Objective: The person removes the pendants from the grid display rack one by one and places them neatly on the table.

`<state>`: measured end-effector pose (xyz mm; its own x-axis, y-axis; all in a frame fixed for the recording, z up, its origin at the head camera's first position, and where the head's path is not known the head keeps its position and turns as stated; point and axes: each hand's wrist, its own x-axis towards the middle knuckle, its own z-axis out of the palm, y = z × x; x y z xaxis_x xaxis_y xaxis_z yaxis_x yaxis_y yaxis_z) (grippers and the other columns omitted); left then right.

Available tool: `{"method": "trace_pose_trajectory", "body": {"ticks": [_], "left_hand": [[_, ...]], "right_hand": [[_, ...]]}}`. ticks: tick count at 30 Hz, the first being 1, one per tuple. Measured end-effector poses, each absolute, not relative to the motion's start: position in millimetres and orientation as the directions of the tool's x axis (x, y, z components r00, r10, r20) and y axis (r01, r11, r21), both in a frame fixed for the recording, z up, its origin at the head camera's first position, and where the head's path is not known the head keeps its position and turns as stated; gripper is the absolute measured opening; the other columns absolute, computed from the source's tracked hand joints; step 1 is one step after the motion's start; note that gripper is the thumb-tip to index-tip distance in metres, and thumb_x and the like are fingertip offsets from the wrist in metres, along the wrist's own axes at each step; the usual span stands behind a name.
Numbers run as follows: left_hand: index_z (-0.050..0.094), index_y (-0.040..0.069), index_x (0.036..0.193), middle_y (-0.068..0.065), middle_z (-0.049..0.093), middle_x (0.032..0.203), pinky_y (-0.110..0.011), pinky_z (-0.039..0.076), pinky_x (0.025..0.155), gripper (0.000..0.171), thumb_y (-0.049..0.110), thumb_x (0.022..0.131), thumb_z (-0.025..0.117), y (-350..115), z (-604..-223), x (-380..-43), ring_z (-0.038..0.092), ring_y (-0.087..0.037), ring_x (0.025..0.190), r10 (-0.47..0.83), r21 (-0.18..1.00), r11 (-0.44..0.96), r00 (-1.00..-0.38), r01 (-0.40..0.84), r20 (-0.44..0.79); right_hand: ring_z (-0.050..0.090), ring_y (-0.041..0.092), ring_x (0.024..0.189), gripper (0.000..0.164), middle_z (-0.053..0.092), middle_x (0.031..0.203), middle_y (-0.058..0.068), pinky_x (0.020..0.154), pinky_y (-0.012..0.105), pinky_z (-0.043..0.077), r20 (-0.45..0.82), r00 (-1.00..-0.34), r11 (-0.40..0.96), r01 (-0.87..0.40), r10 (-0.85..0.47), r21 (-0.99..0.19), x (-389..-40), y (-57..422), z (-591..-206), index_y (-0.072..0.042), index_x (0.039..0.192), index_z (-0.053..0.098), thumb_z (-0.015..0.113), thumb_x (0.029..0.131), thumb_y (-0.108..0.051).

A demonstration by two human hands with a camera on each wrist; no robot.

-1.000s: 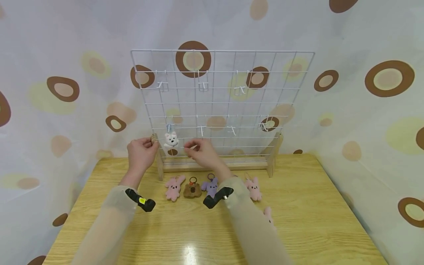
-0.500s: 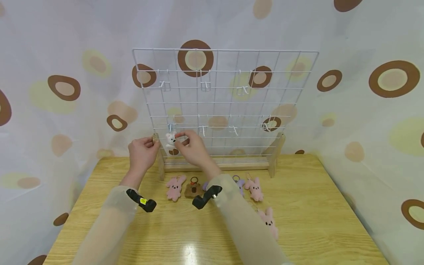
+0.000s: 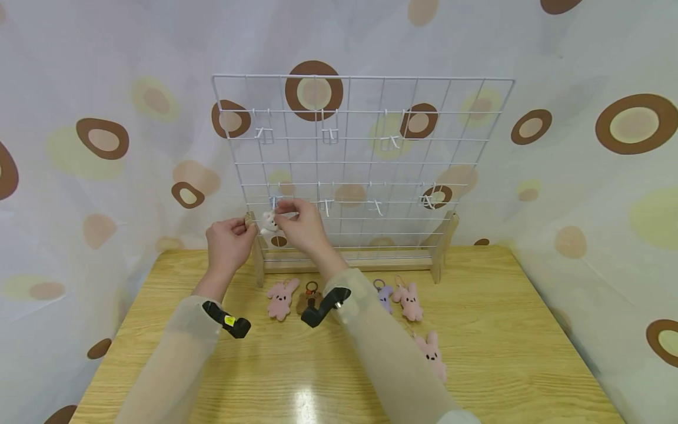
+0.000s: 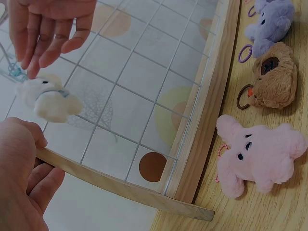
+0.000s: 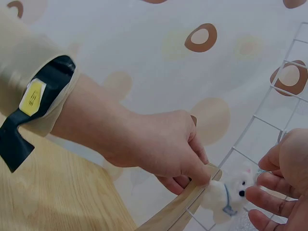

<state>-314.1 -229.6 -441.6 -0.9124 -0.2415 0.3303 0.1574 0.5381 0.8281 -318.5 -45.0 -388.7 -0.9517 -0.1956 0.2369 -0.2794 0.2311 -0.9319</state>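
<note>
A small white plush dog keychain (image 3: 268,224) hangs by a light blue loop near the lower left of the white wire grid rack (image 3: 344,162). My right hand (image 3: 305,228) is at its right side, fingertips right at its head and loop. Seen in the left wrist view, the fingers of that right hand (image 4: 50,31) are loosely extended, not curled round the dog (image 4: 50,101). My left hand (image 3: 229,242) grips the top of the rack's left wooden upright (image 4: 125,190) between thumb and fingers.
Along the rack's foot lie plush keychains: a pink rabbit (image 3: 280,300), a brown bear (image 4: 274,79), purple ones (image 4: 274,24) and another pink rabbit (image 3: 409,302). One more pink rabbit (image 3: 433,355) lies nearer, by my right sleeve. White hooks (image 3: 376,206) stick out from the grid.
My right hand has moved left and up to the dog keychain, and the dog has turned and swung slightly left. My left hand keeps its grip on the upright.
</note>
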Motion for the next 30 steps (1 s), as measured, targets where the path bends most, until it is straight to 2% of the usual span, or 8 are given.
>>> {"method": "trace_pose_trajectory", "body": {"ticks": [5,10,19,25,30], "left_hand": [[0.077,-0.008,0.118,-0.023,0.077,0.103,-0.048,0.062,0.084,0.03,0.015,0.099,0.07,-229.6,-441.2,-314.1,0.077,-0.032,0.099,-0.229,0.82,0.544,-0.91,0.175,0.345],[0.077,-0.008,0.117,-0.022,0.077,0.101,-0.048,0.063,0.083,0.03,0.015,0.099,0.07,-229.3,-441.3,-314.3,0.077,-0.032,0.097,-0.225,0.814,0.552,-0.908,0.18,0.353],[0.078,-0.007,0.116,-0.021,0.078,0.101,-0.046,0.063,0.082,0.03,0.016,0.099,0.07,-230.4,-442.0,-315.2,0.078,-0.029,0.096,-0.232,0.815,0.552,-0.906,0.179,0.355],[0.078,-0.007,0.115,-0.02,0.078,0.1,-0.046,0.063,0.082,0.03,0.017,0.099,0.07,-230.1,-441.5,-314.7,0.078,-0.028,0.095,-0.23,0.814,0.552,-0.906,0.179,0.355],[0.078,-0.007,0.116,-0.021,0.078,0.101,-0.046,0.063,0.082,0.031,0.018,0.099,0.07,-229.7,-440.6,-314.0,0.078,-0.029,0.096,-0.238,0.816,0.553,-0.906,0.168,0.349]], "right_hand": [[0.074,0.035,0.088,0.03,0.071,0.109,0.012,0.064,0.026,0.057,0.177,-0.966,0.171,-0.21,-0.191,-0.963,-321.1,-49.3,-384.8,0.005,0.129,0.069,0.069,0.102,-0.006],[0.072,0.039,0.086,0.023,0.069,0.1,0.013,0.065,0.025,0.057,0.171,-0.971,0.131,-0.194,-0.17,-0.972,-322.4,-52.7,-384.2,0.007,0.121,0.071,0.07,0.101,-0.005],[0.071,0.034,0.074,0.011,0.069,0.094,0.011,0.058,0.026,0.059,0.286,-0.951,0.192,-0.304,-0.114,-0.933,-322.9,-59.6,-385.2,0.005,0.104,0.074,0.072,0.1,-0.005],[0.073,0.031,0.071,0.013,0.07,0.096,0.01,0.052,0.024,0.055,0.293,-0.952,0.203,-0.305,-0.089,-0.93,-319.4,-57.5,-382.1,0.004,0.108,0.075,0.068,0.103,-0.007],[0.072,0.022,0.068,0.014,0.071,0.098,0.011,0.054,0.023,0.055,0.29,-0.949,0.17,-0.307,-0.122,-0.936,-316.6,-51.7,-380.1,0.006,0.111,0.074,0.067,0.104,-0.005]]}}
